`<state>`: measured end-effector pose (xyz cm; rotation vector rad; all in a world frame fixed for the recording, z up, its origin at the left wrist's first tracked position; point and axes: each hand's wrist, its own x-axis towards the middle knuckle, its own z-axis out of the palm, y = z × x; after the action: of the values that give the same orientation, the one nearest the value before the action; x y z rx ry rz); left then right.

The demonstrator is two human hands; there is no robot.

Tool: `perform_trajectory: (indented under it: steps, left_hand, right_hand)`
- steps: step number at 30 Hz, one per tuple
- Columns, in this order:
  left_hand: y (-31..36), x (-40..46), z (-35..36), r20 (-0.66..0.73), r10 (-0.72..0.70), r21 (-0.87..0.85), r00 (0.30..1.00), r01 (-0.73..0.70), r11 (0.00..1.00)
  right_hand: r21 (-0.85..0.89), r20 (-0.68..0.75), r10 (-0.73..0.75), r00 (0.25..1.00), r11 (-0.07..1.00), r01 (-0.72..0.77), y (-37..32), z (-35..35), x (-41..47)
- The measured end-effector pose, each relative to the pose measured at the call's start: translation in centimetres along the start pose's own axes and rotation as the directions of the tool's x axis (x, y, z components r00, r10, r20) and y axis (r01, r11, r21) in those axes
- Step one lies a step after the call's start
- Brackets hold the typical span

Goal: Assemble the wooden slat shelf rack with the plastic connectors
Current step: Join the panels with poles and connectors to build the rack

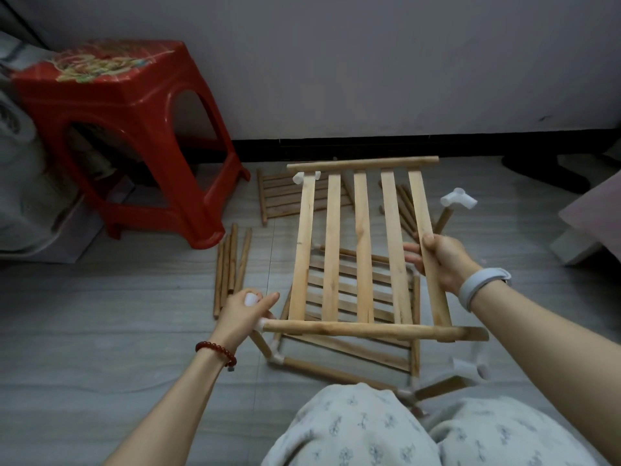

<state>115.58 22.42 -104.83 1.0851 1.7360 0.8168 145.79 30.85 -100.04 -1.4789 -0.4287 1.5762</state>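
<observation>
Left hand: the left hand was curled round a white plastic connector at the near-left corner, fingers wrapped on it, right where the near round rail met that corner.
Right hand: the right hand gripped the rightmost slat of the slat panel, thumb on top and fingers tucked underneath, about midway along it.
Slat panel: five flat slats between two round rails, held up off the floor and tilted, far rail higher in view, near rail closest to the person.
Far-left corner: another white connector sat just under the far rail's left end.
Lower frame: below the panel a partly built frame lay on the floor, slats and dowels joined by white corner pieces, one dowel running along in front of the knees.
Upright post: beside the right hand a dowel stood tilted, topped by a white three-way connector.
Spare parts: a bundle of loose dowels lay left of the panel; another slat panel lay flat further back; more dowels sat behind the held panel on the right.
Surroundings: a red plastic stool stood at the left near the wall, all on a grey floor.
Wrists: red bead bracelet on the left, pale band on the right.
</observation>
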Motion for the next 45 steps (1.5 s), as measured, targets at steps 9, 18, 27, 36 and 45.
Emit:
perform_trajectory:
  steps: [9,18,27,36,45]
  left_hand:
    - [-0.3,-0.3,0.5,-0.174,-0.033,-0.064,0.984,0.022,0.998]
    - [-0.1,0.6,0.6,-0.036,0.511,0.678,0.859,-0.355,0.644]
    - [2.6,-0.3,8.1,0.719,0.641,0.523,0.269,-0.817,-0.243]
    - [3.3,-0.2,10.1,0.701,0.667,0.540,0.250,-0.798,-0.267]
    - [3.2,-0.3,10.7,0.692,0.671,0.520,0.266,-0.828,-0.208]
  right_hand:
    - [-0.058,-0.151,-0.019,0.988,0.998,0.011,1.8,0.4,0.5]
    - [-0.287,-0.130,-0.090,0.987,0.957,0.050,2.1,0.2,1.3]
    - [-0.508,0.111,-0.113,0.987,0.847,0.154,0.2,-1.2,0.1]
    - [-0.791,0.212,-0.243,0.947,0.526,0.312,4.0,-8.1,-5.0]
    - [-0.710,0.041,-0.456,0.889,0.613,0.347,9.4,-10.1,-6.3]
